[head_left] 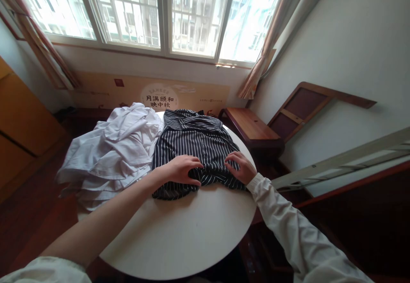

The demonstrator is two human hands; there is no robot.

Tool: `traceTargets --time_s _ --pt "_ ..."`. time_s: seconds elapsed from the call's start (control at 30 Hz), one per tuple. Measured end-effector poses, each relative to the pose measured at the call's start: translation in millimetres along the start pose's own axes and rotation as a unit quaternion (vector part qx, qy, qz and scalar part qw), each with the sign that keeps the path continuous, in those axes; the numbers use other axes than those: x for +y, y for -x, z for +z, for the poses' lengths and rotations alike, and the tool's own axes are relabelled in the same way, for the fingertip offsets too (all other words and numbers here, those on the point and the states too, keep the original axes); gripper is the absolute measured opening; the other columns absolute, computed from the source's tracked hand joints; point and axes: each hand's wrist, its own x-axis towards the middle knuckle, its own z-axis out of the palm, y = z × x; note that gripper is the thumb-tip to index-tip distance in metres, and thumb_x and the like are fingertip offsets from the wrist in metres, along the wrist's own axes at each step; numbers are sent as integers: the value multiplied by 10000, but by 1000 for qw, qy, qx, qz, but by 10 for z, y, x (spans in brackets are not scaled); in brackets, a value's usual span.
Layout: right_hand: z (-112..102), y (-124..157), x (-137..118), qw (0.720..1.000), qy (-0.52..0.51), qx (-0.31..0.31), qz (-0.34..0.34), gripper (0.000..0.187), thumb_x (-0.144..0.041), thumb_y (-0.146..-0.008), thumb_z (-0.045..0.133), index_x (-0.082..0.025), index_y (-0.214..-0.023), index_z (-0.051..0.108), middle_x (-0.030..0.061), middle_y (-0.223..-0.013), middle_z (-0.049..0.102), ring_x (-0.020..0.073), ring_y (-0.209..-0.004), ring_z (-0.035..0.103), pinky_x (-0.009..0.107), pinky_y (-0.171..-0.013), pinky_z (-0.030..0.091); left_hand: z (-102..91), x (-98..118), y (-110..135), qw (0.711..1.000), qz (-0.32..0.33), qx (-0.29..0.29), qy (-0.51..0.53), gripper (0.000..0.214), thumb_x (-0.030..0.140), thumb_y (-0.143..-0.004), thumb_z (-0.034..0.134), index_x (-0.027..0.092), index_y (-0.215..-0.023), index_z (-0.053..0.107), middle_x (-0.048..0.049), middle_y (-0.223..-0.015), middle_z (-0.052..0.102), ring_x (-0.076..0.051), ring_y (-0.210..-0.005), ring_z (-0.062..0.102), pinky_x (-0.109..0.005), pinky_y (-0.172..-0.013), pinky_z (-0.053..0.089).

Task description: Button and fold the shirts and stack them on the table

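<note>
A black shirt with white stripes lies spread on a round white table, its lower part bunched in folds. Small buttons run down its middle. My left hand is over the lower left part of the shirt, thumb and fingers apart. Opposite it, my right hand is at the lower right part, fingers bent but parted from the thumb. Neither hand shows cloth gripped in it; whether the fingertips touch the fabric I cannot tell. Left of the shirt, a heap of white cloth hangs over the table's edge.
Behind the table, a beige printed panel stands below a barred window. A wooden bench is at the back right, near a tilted wooden frame. A pale metal rail crosses the right side. Orange cabinets stand left.
</note>
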Motion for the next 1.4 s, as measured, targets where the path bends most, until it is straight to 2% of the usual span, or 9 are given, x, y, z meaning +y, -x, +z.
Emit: traceTargets --time_s 0.1,0.2,0.3,0.5,0.7,0.83,1.0,1.23,1.4 --pt "-73 256 -221 999 12 -33 -37 174 -416 -973 669 -259 -906 704 72 -921 696 264 -915 656 440 -841 585 119 -25 -30 1000 -7 0 12 376 546 -957 669 273 -1203 750 -84 -1156 726 -249 -1039 708 -339 -878 549" --pt "-44 437 -350 995 21 -78 -59 216 -459 -937 723 -257 -1011 714 82 -1000 717 272 -949 653 449 -860 577 210 -35 -12 998 -36 34 32 302 494 -1019 590 259 -1080 768 -61 -1087 730 -204 -958 705 -291 -813 534" --pt "39 508 -388 997 25 -61 -38 173 -386 -985 656 -253 -1083 710 93 -1099 720 277 -1012 659 464 -907 571 267 9 37 993 -82 78 39 327 484 -1041 547 233 -1007 753 -47 -984 730 -187 -876 695 -283 -781 528" --pt "129 525 -383 1000 9 -16 3 165 -288 -1034 546 -244 -1024 705 80 -1017 742 266 -971 688 459 -912 574 285 312 105 979 -131 156 21 296 433 -1040 540 260 -1245 666 -65 -1209 721 -230 -1069 698 -356 -926 547" --pt "134 562 -401 1000 4 18 22 222 -373 -1057 530 -256 -1040 718 77 -1010 767 266 -960 719 446 -920 585 349 616 37 995 -41 69 -50 443 599 -869 748 247 -1135 710 -93 -1206 696 -301 -1092 657 -455 -1014 495" --pt "111 585 -425 997 3 66 45 264 -395 -1066 501 -254 -1071 725 84 -1021 782 271 -952 738 457 -928 594 379 616 -18 994 -69 53 -73 182 369 -991 618 239 -1026 740 -82 -1061 726 -272 -1020 665 -423 -946 495" --pt "-13 617 -497 995 -28 95 17 262 -362 -1077 474 -258 -1098 713 91 -1168 769 272 -1157 712 470 -1048 562 270 597 -74 992 -70 106 4 180 354 -1010 607 232 -993 737 -64 -987 754 -255 -1018 677 -405 -977 492" --pt "-176 716 -584 995 -26 97 20 251 -365 -1074 496 -263 -1091 725 73 -1003 763 254 -949 721 433 -908 603 162 680 -208 967 -91 143 189 355 518 -1019 580 192 -994 721 -38 -879 728 -181 -793 661 -294 -757 516" --pt "-123 733 -606 996 -11 80 -34 160 -316 -1052 572 -257 -1087 718 68 -1012 755 240 -957 704 420 -903 591 246 670 -258 948 -103 137 267 392 564 -978 627 179 -963 699 -37 -900 709 -165 -811 646 -267 -722 501"
